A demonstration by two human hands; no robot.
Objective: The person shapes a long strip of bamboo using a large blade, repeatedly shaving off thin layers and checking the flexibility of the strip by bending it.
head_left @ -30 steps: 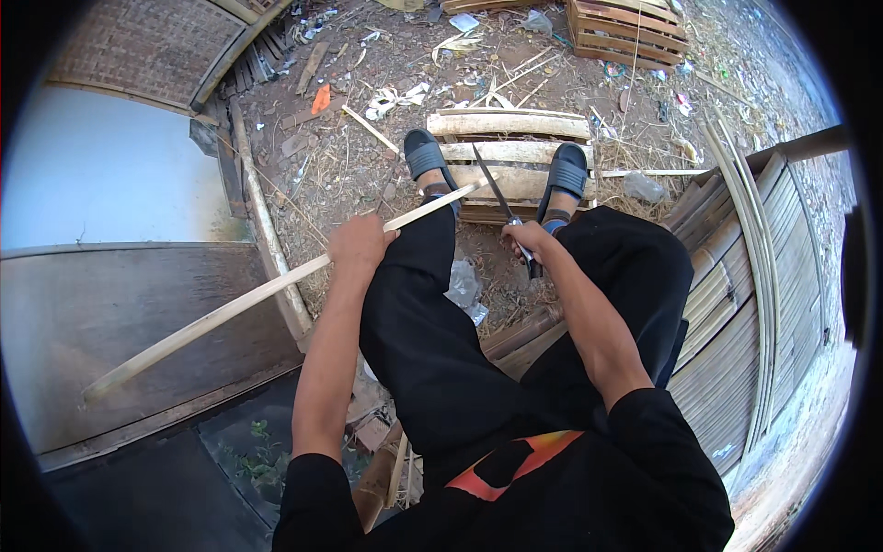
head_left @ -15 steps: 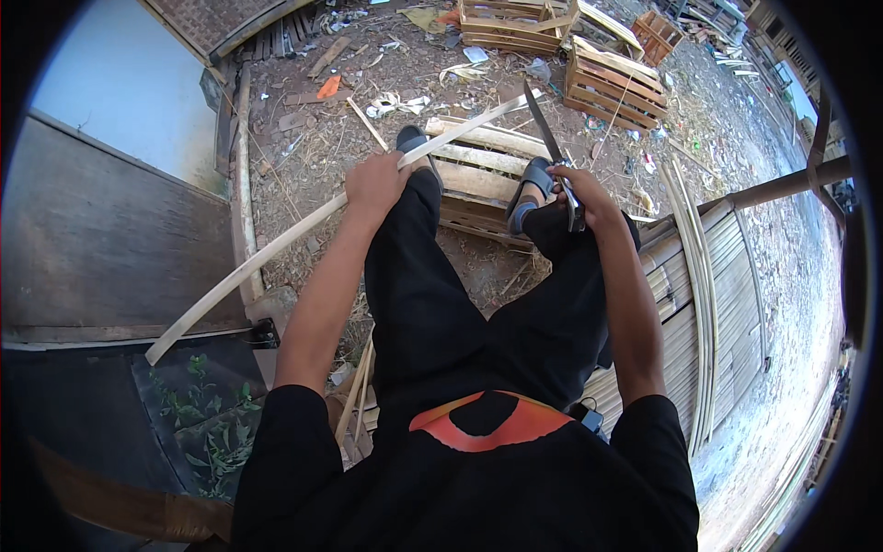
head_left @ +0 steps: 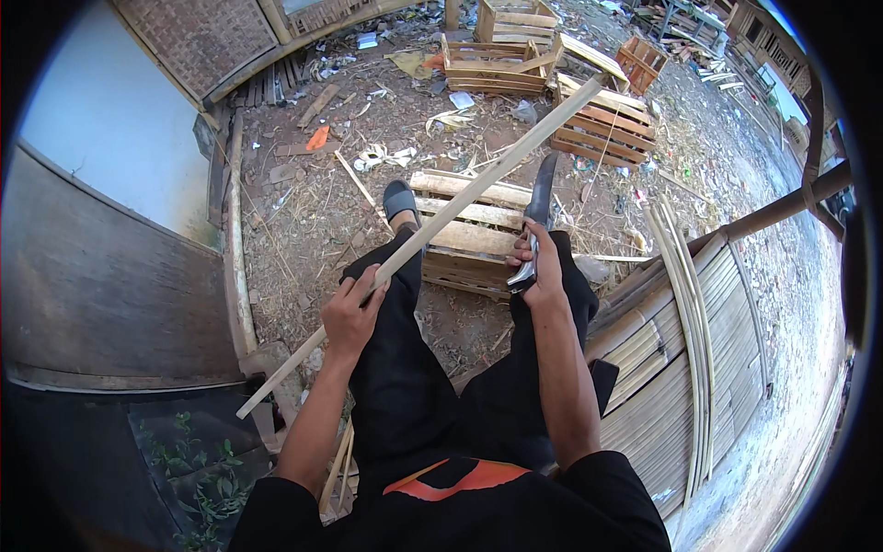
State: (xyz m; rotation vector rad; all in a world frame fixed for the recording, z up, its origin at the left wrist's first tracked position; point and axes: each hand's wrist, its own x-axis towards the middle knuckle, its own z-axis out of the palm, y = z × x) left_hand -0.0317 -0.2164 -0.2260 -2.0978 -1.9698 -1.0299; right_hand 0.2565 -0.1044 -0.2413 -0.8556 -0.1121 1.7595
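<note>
My left hand (head_left: pixel 349 311) is closed around a long, pale bamboo strip (head_left: pixel 497 168). The strip slants from beside my left knee up to the far right, passing above a slatted wooden crate (head_left: pixel 471 240) by my feet. In my right hand (head_left: pixel 543 267) is the handle of a machete (head_left: pixel 544 189), its dark, slightly curved blade pointing away from me. The blade is to the right of the strip and apart from it. My left foot, in a grey slide sandal (head_left: pixel 400 200), shows beside the crate.
More wooden crates (head_left: pixel 602 127) lie farther off among litter and dry scraps. To the right, several long strips (head_left: pixel 685 304) rest on a bamboo slat panel (head_left: pixel 736 317). A dark board wall (head_left: pixel 120 276) stands at the left, with green plants (head_left: pixel 207 483) below it.
The bamboo strip has turned steeper, its far end higher and farther right. My left hand has come nearer my body. My right hand has shifted left with the machete, whose blade is more upright.
</note>
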